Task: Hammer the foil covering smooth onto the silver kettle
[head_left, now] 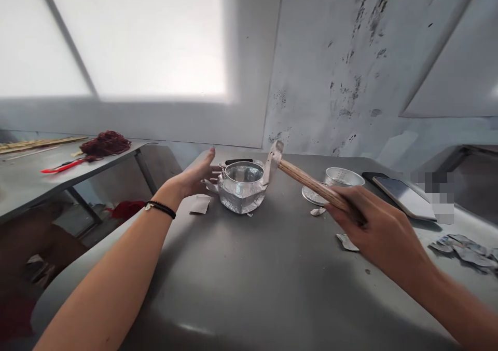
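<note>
A silvery metal teapot (pixel 241 197) with a dented, faceted body stands upright on the grey table (pixel 241 268), its top uncovered. Behind its rim lies a black handle (pixel 238 161). My left hand (pixel 194 177) is at the pot's left side by the spout (pixel 211 186), thumb raised and fingers spread; some fingertips are hidden, so contact is unclear. Wrapped around the wooden shaft of a hammer (pixel 307 177) is my right hand (pixel 373 221). The hammer's pale head (pixel 275 153) is at the pot's right edge; whether they touch I cannot tell.
Right of the pot are a perforated metal strainer (pixel 344 176), a round lid (pixel 313 195) and a tablet (pixel 402 198). Crumpled scraps (pixel 469 250) lie at far right, and a paper piece (pixel 200 204) lies left. Dark red yarn (pixel 106 144) rests on a side table. A wall stands behind.
</note>
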Motion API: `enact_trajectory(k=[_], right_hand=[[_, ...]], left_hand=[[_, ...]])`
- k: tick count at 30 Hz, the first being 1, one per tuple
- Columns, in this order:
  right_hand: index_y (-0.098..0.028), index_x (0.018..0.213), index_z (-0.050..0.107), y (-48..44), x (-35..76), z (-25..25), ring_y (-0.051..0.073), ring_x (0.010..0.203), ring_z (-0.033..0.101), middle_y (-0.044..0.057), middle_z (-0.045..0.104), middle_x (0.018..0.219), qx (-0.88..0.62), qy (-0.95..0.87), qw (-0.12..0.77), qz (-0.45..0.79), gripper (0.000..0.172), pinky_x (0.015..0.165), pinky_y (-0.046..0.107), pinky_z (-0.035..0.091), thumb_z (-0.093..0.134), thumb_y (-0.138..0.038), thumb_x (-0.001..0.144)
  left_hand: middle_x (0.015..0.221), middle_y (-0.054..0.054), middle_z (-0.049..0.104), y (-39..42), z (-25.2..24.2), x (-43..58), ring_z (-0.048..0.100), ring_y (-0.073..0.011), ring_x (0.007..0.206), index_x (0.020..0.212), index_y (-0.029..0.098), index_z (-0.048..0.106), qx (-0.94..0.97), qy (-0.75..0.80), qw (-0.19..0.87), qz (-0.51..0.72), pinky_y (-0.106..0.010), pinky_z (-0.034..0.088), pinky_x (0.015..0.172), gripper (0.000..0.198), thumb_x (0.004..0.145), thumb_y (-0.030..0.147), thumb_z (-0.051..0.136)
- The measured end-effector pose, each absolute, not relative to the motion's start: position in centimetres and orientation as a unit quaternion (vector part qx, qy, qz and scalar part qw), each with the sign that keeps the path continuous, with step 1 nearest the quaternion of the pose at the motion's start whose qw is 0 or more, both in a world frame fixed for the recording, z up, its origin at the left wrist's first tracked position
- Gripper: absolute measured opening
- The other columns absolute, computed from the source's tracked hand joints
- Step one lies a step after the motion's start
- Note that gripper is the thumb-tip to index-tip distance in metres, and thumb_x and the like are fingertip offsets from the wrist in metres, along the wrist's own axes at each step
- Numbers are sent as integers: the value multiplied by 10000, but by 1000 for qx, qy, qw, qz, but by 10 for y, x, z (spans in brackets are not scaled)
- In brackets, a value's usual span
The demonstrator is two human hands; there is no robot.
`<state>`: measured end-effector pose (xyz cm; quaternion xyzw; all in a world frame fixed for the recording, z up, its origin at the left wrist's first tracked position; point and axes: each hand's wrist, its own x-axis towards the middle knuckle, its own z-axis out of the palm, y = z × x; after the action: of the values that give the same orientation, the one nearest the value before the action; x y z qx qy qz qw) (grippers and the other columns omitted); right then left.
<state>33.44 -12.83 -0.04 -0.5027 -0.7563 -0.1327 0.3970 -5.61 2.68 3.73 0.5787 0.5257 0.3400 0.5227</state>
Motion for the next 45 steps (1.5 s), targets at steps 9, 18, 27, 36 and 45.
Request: enact_trajectory(k=[9, 18, 27, 36, 45], right_hand=[[-263, 1065, 603, -111, 349, -10, 205, 669, 661, 16, 706, 833, -496, -761, 364, -206, 284, 628, 314, 446, 507, -526, 1117], [-266, 1087, 667, -99, 377, -10, 205, 789, 698, 21, 762, 921, -409, -849, 256, -216, 150, 788, 348, 470, 599, -399, 1097], [-224, 1058, 670, -97, 376, -25, 173, 665, 691, 1, 723, 789, -343, -891, 210, -210, 222, 617, 295, 410, 582, -423, 1103], [-292, 1144, 639, -110, 359, -23, 140, 440, 551, -73, 618, 608, -468, -814, 337, -68, 233, 487, 250, 420, 448, -425, 1143], [-277, 1106, 674, -111, 344, -13, 143, 426, 533, -74, 572, 550, -514, -792, 330, -2, 381, 472, 257, 417, 410, -550, 1138]], left_hand=[[1126, -102, 830, -9, 72, -32, 754, -294, 1010, 1163, 229, 782, 769, 472, 102, 419, -383, 567, 875, 627, 1012, 774, 513], [530, -32, 478, -13, 84, 37, 487, -236, 524, 570, 260, 493, 875, 472, 88, 55, -391, 318, 621, 620, 904, 758, 649], [592, -2, 519, 11, 120, 39, 388, -162, 496, 576, 243, 525, 888, 401, 224, -6, -338, 297, 550, 534, 768, 607, 866], [789, -16, 659, 36, 109, 17, 559, -152, 622, 803, 218, 762, 775, 377, 495, 108, -290, 427, 537, 439, 778, 625, 922], [764, -26, 659, 42, 103, 20, 587, -161, 623, 864, 189, 791, 761, 374, 517, 122, -300, 454, 533, 471, 793, 637, 916]])
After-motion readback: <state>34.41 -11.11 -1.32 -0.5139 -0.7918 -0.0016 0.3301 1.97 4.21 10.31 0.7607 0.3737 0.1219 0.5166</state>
